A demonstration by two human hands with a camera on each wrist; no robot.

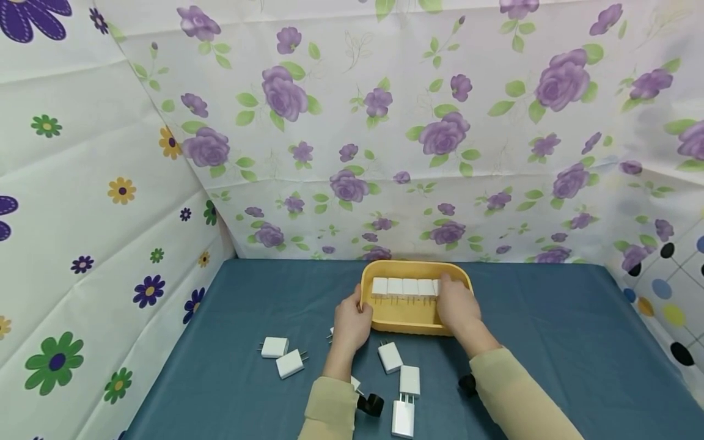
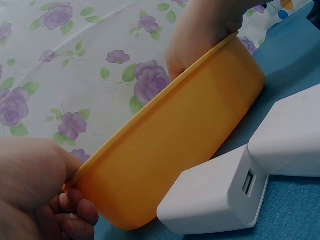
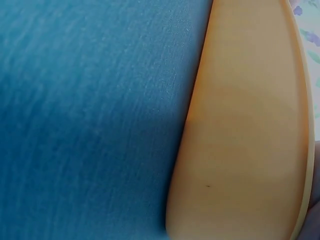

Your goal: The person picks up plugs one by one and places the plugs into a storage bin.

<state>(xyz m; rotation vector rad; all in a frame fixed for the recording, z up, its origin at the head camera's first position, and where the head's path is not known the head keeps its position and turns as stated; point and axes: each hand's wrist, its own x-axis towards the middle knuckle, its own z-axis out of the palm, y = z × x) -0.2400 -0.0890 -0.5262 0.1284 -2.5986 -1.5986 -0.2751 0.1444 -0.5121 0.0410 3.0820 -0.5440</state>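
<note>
Fingertips of the right hand (image 1: 458,304), inside the right end of the yellow tray (image 1: 407,313), are hidden — whether they pinch anything cannot be told. That hand partly covers a row of white adapters (image 1: 403,287); the left arm partly covers two loose adapters (image 1: 355,383). The left hand (image 1: 352,324) grips the tray's left end. Tray on blue cloth (image 1: 264,305), long axis left-to-right; row prongs point toward the wearer.
</note>
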